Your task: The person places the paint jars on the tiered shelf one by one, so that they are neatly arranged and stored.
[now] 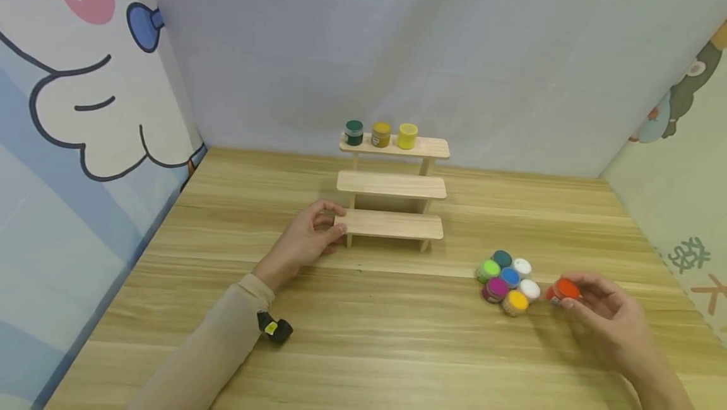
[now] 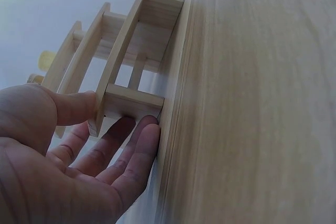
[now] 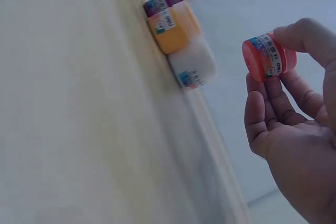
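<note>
A three-tier wooden display stand (image 1: 392,224) stands at the back middle of the table. My left hand (image 1: 303,236) holds the left end of its lowest step, the thumb on the board and the fingers beneath it in the left wrist view. On the right, my right hand (image 1: 616,322) pinches a small red paint jar (image 3: 265,59) between thumb and fingers, raised off the table in the right wrist view. Just left of it, several paint jars sit bunched together, among them a yellow-orange jar (image 1: 515,303), a purple jar (image 1: 496,290) and a blue jar (image 1: 510,278).
Along the top step stand a dark green jar (image 1: 354,133), an ochre jar (image 1: 381,135) and a bright yellow jar (image 1: 407,136). Behind the wood-grain table (image 1: 397,347) hangs a pale cloth (image 1: 483,50). Printed cartoon panels flank both sides.
</note>
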A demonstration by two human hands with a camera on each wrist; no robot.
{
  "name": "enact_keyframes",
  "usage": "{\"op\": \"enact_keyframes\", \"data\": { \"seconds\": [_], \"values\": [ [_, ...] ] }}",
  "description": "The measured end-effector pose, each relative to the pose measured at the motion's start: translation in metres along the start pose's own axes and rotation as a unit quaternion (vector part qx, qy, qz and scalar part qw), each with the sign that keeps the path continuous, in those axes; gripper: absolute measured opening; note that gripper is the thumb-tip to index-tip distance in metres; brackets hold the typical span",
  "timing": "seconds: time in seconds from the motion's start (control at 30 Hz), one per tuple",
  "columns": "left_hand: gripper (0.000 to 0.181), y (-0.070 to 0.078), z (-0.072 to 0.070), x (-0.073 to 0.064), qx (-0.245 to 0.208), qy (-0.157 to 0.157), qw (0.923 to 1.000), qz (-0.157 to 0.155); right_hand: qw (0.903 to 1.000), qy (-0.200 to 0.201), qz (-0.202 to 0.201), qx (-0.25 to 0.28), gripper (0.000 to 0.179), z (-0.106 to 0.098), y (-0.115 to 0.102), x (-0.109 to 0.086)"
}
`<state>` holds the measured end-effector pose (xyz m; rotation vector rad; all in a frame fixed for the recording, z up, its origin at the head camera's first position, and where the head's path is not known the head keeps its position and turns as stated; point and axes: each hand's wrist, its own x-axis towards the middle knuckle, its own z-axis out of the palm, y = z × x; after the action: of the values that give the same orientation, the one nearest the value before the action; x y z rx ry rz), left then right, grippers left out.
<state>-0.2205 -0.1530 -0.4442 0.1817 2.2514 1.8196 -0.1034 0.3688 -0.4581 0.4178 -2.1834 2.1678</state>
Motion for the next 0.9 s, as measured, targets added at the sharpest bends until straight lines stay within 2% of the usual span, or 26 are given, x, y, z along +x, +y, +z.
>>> {"op": "enact_keyframes", "data": {
  "seconds": [0.1, 0.37, 0.7, 0.9],
  "values": [
    [0.028, 0.0, 0.0, 0.0, 0.001, -0.003, 1.0, 0.001, 0.9997, -0.009, -0.015, 0.014, 0.043, -0.002, -0.008, 0.008],
    [0.028, 0.002, -0.001, -0.002, -0.003, -0.004, 1.0, 0.002, 0.9995, 0.009, -0.002, -0.03, 0.04, 0.0, -0.038, 0.037],
    [0.027, -0.001, -0.001, 0.0, -0.001, -0.002, 1.0, 0.002, 0.9972, 0.02, -0.039, -0.06, 0.038, 0.006, -0.071, 0.076],
    [0.027, 0.0, 0.0, 0.0, -0.003, -0.002, 1.0, 0.002, 0.9942, 0.031, -0.05, -0.091, 0.032, 0.019, -0.094, 0.106]
  ]
}}
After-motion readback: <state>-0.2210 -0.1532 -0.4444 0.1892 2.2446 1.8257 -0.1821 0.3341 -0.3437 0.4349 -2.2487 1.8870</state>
